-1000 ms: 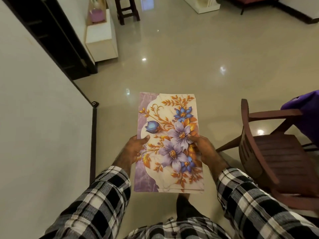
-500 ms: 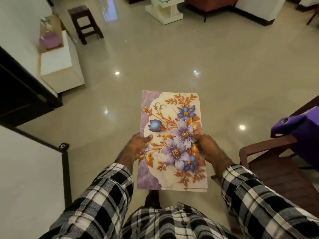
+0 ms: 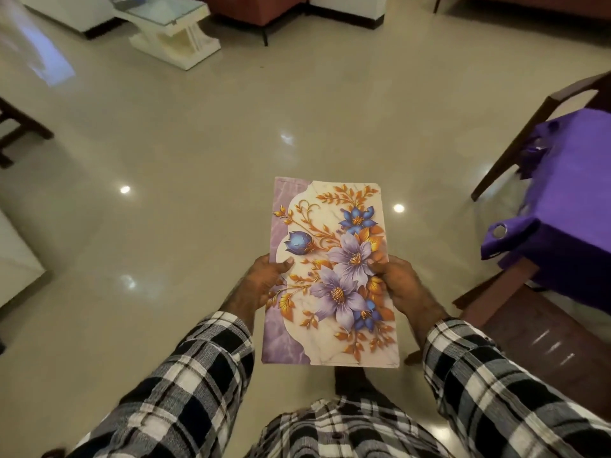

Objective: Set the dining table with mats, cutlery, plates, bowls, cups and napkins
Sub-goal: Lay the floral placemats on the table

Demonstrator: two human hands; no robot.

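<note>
Currently both hands hold a floral mat [image 3: 330, 276] flat over the floor [image 3: 198, 143], printed side up. Left hand [image 3: 264, 282] grips the mat's left edge, thumb on top. Right hand [image 3: 396, 282] grips the right edge, thumb pressed on a purple flower. Checked sleeves [image 3: 185, 385] run in from the near edge. Purple cloth [image 3: 568, 209] with a metal eyelet drapes at right, over a brown chair [image 3: 545, 342]. Second chair [image 3: 529, 133] behind the cloth. White glass-topped side table [image 3: 175, 41] far left.
</note>
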